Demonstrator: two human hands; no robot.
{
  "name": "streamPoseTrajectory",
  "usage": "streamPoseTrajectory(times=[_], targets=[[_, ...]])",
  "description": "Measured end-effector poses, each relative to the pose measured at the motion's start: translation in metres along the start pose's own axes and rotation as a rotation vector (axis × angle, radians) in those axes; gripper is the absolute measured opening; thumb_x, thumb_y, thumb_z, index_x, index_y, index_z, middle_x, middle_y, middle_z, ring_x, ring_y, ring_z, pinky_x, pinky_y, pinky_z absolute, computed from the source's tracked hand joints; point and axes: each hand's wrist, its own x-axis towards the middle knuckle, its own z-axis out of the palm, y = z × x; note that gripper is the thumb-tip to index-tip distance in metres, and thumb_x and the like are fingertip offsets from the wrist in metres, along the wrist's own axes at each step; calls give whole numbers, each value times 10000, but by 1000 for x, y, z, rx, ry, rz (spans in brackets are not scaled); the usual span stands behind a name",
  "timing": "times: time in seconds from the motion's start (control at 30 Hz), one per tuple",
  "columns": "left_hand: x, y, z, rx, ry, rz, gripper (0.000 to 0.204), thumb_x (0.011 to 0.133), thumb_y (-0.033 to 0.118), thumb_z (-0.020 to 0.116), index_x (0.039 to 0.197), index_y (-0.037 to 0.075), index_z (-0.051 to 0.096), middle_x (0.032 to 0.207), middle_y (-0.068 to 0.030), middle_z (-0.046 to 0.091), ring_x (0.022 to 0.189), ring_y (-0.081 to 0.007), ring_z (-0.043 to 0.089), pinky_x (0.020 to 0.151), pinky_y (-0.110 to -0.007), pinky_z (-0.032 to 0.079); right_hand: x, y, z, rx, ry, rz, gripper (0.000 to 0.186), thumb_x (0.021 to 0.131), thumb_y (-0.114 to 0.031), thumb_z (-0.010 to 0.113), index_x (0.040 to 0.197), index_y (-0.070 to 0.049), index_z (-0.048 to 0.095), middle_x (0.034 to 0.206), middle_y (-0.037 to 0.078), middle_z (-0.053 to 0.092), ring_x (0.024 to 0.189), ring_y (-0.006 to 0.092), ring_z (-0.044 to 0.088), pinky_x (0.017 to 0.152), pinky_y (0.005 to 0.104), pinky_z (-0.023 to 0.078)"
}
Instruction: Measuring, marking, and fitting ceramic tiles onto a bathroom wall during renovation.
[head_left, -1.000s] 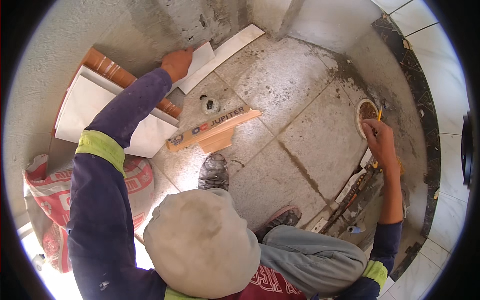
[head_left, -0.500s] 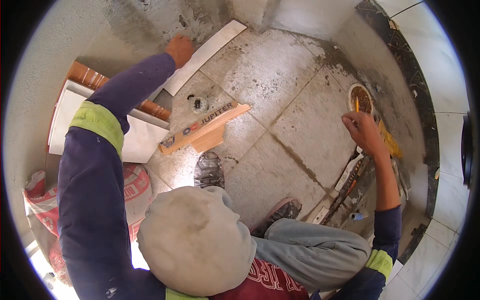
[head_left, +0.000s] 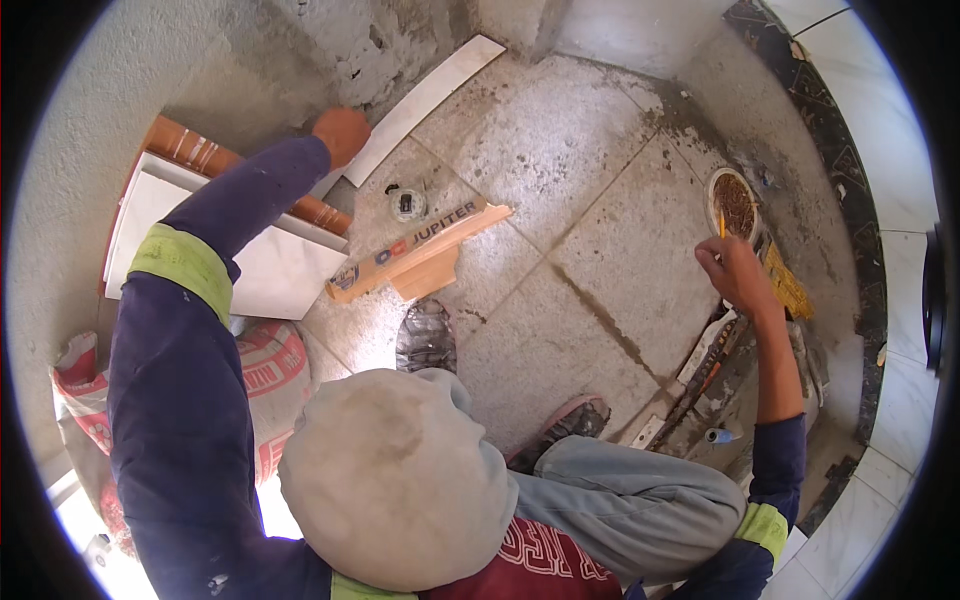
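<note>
My left hand [head_left: 342, 137] is curled closed beside the long white tile strip [head_left: 425, 108] at the far left wall. Its fingertips are turned away, hiding whatever they may hold. On the right, my right hand [head_left: 740, 275] pinches a yellow pencil [head_left: 722, 224] that points away from me. Just beyond that hand stands a round white-rimmed container [head_left: 735, 205] with brown, grainy contents. Close to my left forearm, white tiles [head_left: 285, 270] lean in a stack by a brown-orange patterned piece [head_left: 190, 145].
A torn cardboard piece [head_left: 425, 245] and a clear roll, perhaps tape [head_left: 407, 204], lie on the floor. Red-and-white sacks [head_left: 275, 370] stand at left. Long tools [head_left: 700, 360], a yellow brush-like thing [head_left: 790, 285] and a small blue-capped item [head_left: 718, 436] line the right side.
My left hand has drawn back leftward and nearer to me along the strip. The right hand keeps the pencil and has come slightly nearer. The whole view has shifted a little.
</note>
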Motion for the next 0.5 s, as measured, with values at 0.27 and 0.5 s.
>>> streamPoseTrajectory(times=[0.27,0.5], targets=[[14,19,4,-74,-25,-267,108,813,61,644,826,50,751,896,-145,720,885,-325,717,724,-430,580,-5,7,-1,-8,-85,98,212,922,-153,618,986,36,691,939,216,700,900,354,683,801,411,512],[25,42,-2,-387,17,-229,336,860,166,648,1173,41,639,1148,-226,635,1004,-371,671,807,-469,561,1,11,6,-11,-96,48,210,919,-153,620,985,34,688,930,222,693,893,374,676,781,413,512]])
